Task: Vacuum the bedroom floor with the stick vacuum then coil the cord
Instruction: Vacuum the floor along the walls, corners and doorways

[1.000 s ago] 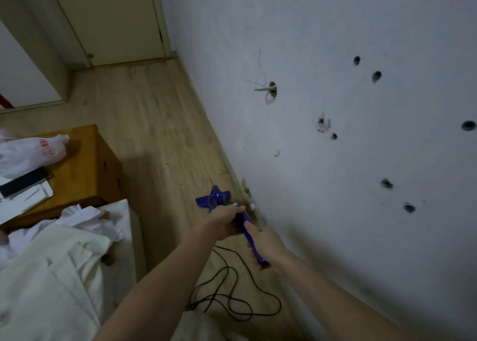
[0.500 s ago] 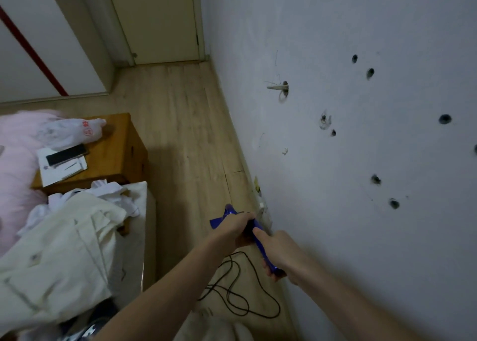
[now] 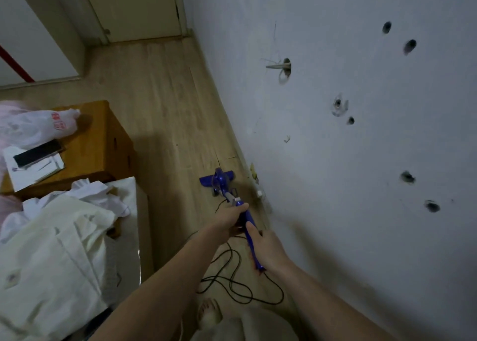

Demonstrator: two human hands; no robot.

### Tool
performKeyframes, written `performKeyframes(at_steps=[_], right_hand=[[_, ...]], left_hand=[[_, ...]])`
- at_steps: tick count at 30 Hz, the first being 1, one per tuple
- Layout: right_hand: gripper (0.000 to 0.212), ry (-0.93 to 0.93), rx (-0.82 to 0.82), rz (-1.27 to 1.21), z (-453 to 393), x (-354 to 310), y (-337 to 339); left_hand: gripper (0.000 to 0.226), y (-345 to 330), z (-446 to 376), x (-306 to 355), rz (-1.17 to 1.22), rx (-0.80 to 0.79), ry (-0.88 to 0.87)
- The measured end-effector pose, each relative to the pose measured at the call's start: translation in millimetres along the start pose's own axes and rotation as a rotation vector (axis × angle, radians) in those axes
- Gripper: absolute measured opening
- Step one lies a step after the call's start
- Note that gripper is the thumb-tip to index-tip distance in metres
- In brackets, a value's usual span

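Vacuum: your blue plastic stick vacuum (image 3: 222,181) stands at frame centre, head on the wooden floor (image 3: 160,103).
Left hand (image 3: 230,219): grips its shaft.
Right hand (image 3: 267,247): grips its handle.
Cord: black cord (image 3: 240,286) loops below.

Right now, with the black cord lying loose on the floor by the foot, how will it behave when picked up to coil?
The black cord will probably be floppy: it lies in slack overlapping loops. The loops cross, so it may snag or tangle. One end seems to run to the blue stick vacuum, so pulling may tug it.
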State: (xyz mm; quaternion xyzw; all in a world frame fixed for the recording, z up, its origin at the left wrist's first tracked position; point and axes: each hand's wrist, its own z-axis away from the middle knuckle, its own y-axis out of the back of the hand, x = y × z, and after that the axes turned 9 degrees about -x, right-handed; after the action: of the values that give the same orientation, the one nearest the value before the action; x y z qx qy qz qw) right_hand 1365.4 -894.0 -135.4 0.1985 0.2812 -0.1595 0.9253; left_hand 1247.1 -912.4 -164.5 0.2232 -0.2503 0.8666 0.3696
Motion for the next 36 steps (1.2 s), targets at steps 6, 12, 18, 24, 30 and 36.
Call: performKeyframes(at_steps=[6,12,18,24,30,36], right_hand=[[0.052,0.006,0.015,-0.059,-59.4,-30.0,-17.2],[0.056,-0.009,0.011,-0.104,-106.0,-56.1,-25.7],[0.058,-0.026,-0.006,-0.165,-112.2,-63.7,-20.2],[0.066,-0.06,-0.036,-0.194,-77.0,-48.6,-18.0],[0.069,-0.111,-0.128,-0.147,-27.6,-23.6,-15.3],[0.062,-0.096,-0.193,-0.149,32.7,-2.5,0.0]], left_hand=[[0.035,34.8,-42.5,32.9,-0.042,0.007,-0.037],[0.031,59.8,-77.4,58.5,-0.055,0.04,-0.06],[0.03,64.8,-77.7,70.9,-0.055,0.004,-0.04],[0.033,54.2,-44.3,55.1,-0.038,-0.103,-0.008],[0.028,35.1,5.1,29.2,0.023,-0.096,0.038],[0.039,6.7,57.9,1.4,0.05,-0.053,0.027]])
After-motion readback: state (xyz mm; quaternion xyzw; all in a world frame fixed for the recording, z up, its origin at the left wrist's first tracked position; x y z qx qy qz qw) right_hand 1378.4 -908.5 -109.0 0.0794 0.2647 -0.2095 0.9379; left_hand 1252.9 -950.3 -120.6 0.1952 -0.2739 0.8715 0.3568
